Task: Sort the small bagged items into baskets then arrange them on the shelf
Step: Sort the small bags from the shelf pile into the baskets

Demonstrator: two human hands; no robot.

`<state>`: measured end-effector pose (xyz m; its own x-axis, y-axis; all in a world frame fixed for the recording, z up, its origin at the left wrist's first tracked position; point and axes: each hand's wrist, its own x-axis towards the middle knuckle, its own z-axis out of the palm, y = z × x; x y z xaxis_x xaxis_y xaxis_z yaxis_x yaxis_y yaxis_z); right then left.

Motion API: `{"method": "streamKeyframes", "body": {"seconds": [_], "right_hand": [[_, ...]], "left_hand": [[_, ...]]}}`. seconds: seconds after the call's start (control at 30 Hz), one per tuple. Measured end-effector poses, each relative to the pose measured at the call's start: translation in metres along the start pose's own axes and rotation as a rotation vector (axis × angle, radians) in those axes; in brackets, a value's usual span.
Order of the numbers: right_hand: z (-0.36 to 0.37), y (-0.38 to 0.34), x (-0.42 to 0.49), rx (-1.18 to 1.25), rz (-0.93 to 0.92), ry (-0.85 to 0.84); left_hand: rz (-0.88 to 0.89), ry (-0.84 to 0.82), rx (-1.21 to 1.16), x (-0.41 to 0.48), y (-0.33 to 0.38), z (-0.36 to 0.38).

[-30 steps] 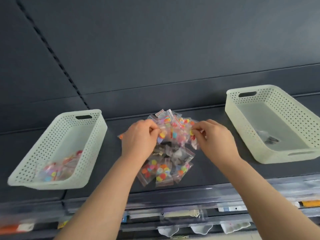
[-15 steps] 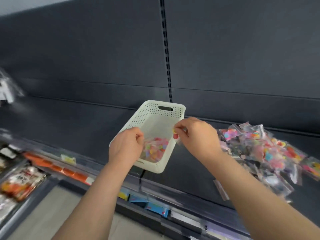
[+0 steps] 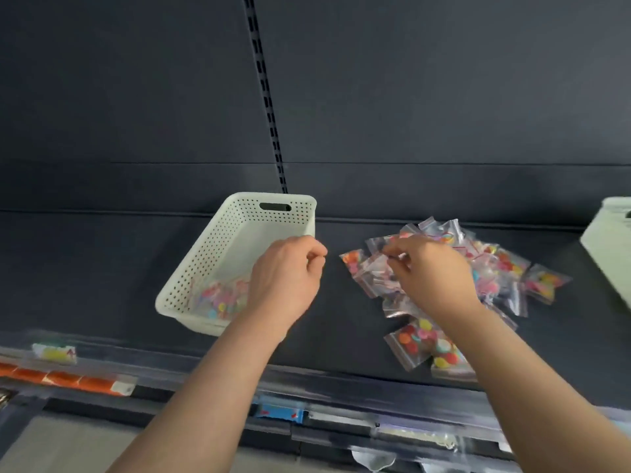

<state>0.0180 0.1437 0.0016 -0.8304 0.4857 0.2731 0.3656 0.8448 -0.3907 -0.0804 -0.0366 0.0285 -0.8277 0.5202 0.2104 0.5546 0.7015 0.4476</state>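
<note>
A white perforated basket [image 3: 218, 240] sits on the dark shelf [image 3: 85, 268], with several clear bags of coloured pieces [image 3: 220, 298] in its near end. My left hand [image 3: 286, 278] hovers over the basket's right wall, fingers curled, nothing visible in it. To the right lies a loose pile of small bagged items [image 3: 498, 264], and two more bags [image 3: 423, 339] rest closer to the shelf's front. My right hand [image 3: 433, 271] is on the pile's left side, its fingertips pinching a clear bag [image 3: 370, 271].
A second pale basket [image 3: 611, 240] is cut off at the right edge. A slotted upright [image 3: 269, 107] runs down the dark back panel. The shelf's front rail [image 3: 341, 380] carries price labels, with orange tags [image 3: 68, 377] at the left.
The view swung left to the basket and partly back. My right hand moved from the basket's rim back to the pile. My left hand stayed by the basket.
</note>
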Motion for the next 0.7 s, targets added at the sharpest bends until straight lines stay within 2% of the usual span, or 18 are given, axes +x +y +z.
{"method": "streamKeyframes", "body": {"seconds": [0.23, 0.4, 0.57, 0.7], "right_hand": [[-0.032, 0.080, -0.050, -0.076, 0.277, 0.082], [-0.040, 0.108, -0.075, -0.053, 0.373, 0.090], [-0.043, 0.111, -0.083, 0.018, 0.325, 0.069], [-0.041, 0.104, -0.080, 0.111, 0.223, -0.036]], "left_hand": [[0.258, -0.210, 0.027, -0.002, 0.061, 0.053], [0.288, -0.317, 0.016, -0.007, 0.081, 0.077], [0.284, -0.334, 0.105, -0.009, 0.090, 0.092], [0.243, -0.279, 0.091, -0.010, 0.092, 0.097]]}}
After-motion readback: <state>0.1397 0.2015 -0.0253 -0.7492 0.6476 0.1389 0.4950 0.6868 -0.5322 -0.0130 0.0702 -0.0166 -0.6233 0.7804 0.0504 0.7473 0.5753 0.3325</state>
